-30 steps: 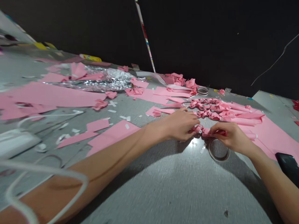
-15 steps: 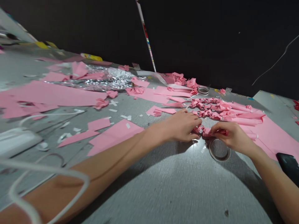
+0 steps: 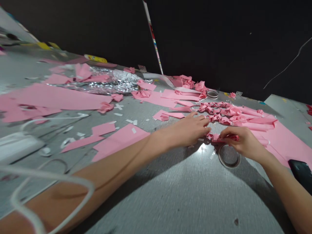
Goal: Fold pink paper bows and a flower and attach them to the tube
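Observation:
A twisted pink paper strip [image 3: 214, 137] lies low over the grey tabletop between my two hands. At its left end, the fingertips of my left hand [image 3: 192, 130] are drawn together in a pinch on the paper. My right hand [image 3: 240, 140] is closed on the strip's right part, thumb and fingers pressed together, hiding some of it. Just below the right fingers sits a roll of clear tape [image 3: 229, 156]. Small bits of tape [image 3: 213, 154] lie on the surface near the strip. Beyond the hands rest more twisted pink paper strips [image 3: 220, 117], attached to rolled pink paper.
Pink sheets [image 3: 60, 97] and silver foil [image 3: 114, 81] spread across the left. A white cable [image 3: 73, 180] loops over my left forearm. A black phone [image 3: 300, 174] lies at right. Another tape roll [image 3: 212, 94] and a yellow tube [image 3: 96, 58] stand by the dark wall [image 3: 207, 42].
My left fingers have drawn closer together, the thumb tucking upward out of its spread position below the strip. My right hand has stayed nearly still on the paper.

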`<state>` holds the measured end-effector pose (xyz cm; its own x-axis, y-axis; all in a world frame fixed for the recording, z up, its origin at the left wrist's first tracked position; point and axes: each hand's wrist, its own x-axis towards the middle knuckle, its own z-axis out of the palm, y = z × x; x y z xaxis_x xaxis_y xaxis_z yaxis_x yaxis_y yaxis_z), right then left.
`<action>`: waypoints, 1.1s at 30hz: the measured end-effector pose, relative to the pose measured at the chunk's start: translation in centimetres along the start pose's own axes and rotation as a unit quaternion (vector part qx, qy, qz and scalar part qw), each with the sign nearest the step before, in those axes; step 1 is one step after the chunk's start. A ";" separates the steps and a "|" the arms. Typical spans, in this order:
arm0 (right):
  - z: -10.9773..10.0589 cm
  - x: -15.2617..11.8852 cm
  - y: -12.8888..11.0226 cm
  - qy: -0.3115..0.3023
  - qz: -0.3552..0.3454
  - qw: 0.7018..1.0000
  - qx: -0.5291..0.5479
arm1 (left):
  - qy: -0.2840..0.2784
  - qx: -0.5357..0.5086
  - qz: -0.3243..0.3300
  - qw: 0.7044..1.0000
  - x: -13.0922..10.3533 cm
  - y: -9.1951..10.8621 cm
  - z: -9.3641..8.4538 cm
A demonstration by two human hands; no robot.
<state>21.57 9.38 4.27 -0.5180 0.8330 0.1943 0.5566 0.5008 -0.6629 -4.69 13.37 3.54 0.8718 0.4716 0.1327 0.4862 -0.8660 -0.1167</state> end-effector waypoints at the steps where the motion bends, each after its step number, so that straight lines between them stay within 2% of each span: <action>1: 0.0 0.0 0.0 -0.001 -0.001 1.000 -0.002 | -0.001 0.002 0.004 1.000 0.0 0.0 0.0; 4: 0.0 0.1 -0.1 -0.003 -0.005 1.000 -0.006 | -0.003 -0.022 -0.001 1.000 0.2 -0.3 0.0; 8: 0.0 0.0 0.0 -0.002 -0.001 1.000 -0.001 | 0.012 -0.108 -0.010 0.994 0.5 -0.9 0.1; 15: 0.1 0.0 -0.1 -0.008 0.001 1.000 0.028 | 0.070 -0.272 -0.001 0.960 0.6 -1.9 0.9; 22: 0.4 0.0 0.3 -0.008 -0.019 1.000 0.015 | 0.070 -0.286 0.022 0.955 0.8 -1.8 1.2; 28: 0.9 0.0 0.6 -0.004 -0.034 0.999 0.017 | 0.081 -0.307 0.030 0.948 0.8 -1.1 0.2; 33: 1.1 0.1 0.6 -0.012 -0.044 0.999 0.001 | 0.055 -0.322 0.042 0.944 0.9 -0.1 -0.5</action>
<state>21.11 9.44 3.08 -0.5810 0.7795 0.2343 0.5065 0.5715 -0.6456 -3.95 13.78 4.20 0.8767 0.4073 0.2560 0.2475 -0.8381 0.4861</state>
